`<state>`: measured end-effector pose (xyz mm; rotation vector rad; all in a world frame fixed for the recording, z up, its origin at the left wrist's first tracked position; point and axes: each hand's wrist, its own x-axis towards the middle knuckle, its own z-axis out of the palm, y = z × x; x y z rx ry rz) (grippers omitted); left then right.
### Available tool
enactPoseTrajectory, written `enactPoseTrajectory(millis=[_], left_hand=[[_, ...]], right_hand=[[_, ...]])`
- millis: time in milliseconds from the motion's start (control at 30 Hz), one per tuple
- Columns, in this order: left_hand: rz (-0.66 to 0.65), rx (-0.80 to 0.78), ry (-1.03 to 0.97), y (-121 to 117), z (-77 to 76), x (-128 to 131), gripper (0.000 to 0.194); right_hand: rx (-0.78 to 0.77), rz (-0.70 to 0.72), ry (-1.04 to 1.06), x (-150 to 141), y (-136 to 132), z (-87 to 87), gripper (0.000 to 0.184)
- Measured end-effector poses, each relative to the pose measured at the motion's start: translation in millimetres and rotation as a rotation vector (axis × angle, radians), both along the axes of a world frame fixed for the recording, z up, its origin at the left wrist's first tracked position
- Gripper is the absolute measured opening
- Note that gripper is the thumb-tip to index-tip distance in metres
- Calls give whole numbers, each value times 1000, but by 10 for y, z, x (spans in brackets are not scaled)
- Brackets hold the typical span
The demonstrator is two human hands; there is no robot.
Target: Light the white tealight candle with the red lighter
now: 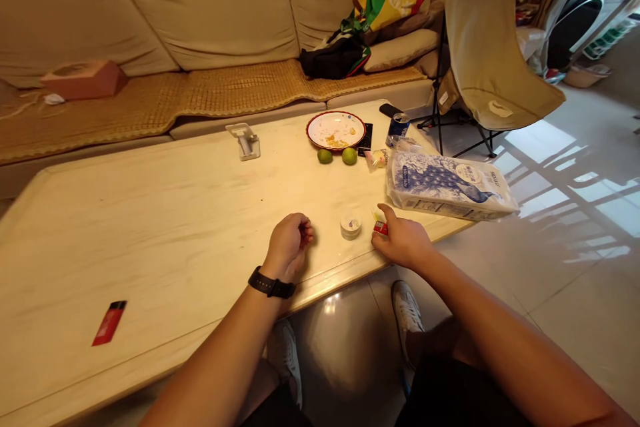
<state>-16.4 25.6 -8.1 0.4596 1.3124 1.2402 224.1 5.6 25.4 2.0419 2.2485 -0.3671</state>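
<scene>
Packet [381, 228] partly hidden behind right fingers [381, 243]

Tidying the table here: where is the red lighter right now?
In the head view, the red lighter lies at the left of the pale table, near its front edge and well left of the person's left hand.

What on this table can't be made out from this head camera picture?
Head view:
The small red item: partly hidden by the right hand, so its kind is unclear.
The left hand: its curled fingers hide whether anything is inside.
The small round tub: its marking is too small to read.
</scene>
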Motion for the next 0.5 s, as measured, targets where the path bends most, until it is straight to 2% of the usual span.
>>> enactPoseTrajectory(millis=[133,500], left_hand=[[16,-17,-18,20,-21,2,7],[65,-96,-181,28,40,-16,8]], right_hand=[[-3,4,-7,-17,-2,-5,72],[-32,-19,24,-84,-21,66,76]])
